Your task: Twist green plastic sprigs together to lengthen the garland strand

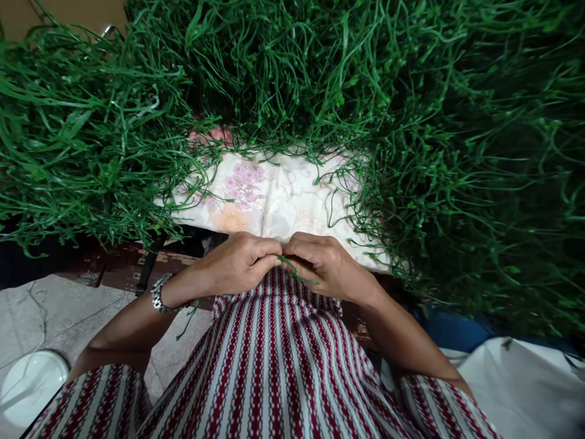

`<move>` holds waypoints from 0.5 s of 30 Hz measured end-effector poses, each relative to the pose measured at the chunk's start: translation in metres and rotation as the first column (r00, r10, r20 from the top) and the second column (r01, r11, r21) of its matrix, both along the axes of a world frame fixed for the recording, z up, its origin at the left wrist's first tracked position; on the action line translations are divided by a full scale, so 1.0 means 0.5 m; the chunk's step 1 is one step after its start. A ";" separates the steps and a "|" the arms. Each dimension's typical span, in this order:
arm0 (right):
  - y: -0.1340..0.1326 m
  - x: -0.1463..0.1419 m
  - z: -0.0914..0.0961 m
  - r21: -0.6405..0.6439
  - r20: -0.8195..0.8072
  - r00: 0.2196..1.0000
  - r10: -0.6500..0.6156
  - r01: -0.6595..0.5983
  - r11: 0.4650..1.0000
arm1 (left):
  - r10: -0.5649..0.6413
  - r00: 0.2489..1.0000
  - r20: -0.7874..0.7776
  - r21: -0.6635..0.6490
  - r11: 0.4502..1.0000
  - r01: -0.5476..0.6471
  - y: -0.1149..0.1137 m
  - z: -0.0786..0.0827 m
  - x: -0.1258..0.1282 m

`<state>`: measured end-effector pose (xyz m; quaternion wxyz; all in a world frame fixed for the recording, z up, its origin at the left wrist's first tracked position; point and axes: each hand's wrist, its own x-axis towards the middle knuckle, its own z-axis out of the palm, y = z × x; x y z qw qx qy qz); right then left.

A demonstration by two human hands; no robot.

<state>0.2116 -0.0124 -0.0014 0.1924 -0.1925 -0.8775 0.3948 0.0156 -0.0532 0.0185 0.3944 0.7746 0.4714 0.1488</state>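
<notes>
My left hand point(240, 263) and my right hand point(322, 263) meet fingertip to fingertip just above my lap, both closed in a pinch. Between them runs a thin green stem point(297, 274), which both hands grip. A metal watch point(159, 296) sits on my left wrist. A huge pile of long green stems point(411, 122) surrounds the hands on the left, back and right. It lies on a floral cloth point(269, 195), whose bare patch shows right beyond my fingers.
My red-and-white striped garment point(283, 366) fills the lower middle. A white round lid or plate point(27, 384) lies on the grey floor at lower left. White fabric point(525, 384) and something blue point(452, 329) lie at lower right. A dark wooden edge point(123, 268) runs under the cloth.
</notes>
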 end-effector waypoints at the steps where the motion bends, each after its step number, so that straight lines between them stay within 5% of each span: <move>1: -0.002 0.000 -0.002 -0.022 -0.017 1.000 -0.002 0.002 1.000 | -0.018 1.000 -0.009 0.010 1.000 0.018 0.000 -0.001 -0.001; 11: -0.004 0.002 0.001 -0.179 -0.036 0.996 0.084 -0.090 0.980 | -0.161 0.982 0.096 -0.027 0.986 0.164 0.003 0.003 -0.002; 15: -0.003 0.004 -0.007 -0.372 -0.178 0.959 0.221 -0.274 0.887 | -0.264 0.937 0.231 -0.079 0.954 0.288 -0.001 0.006 0.000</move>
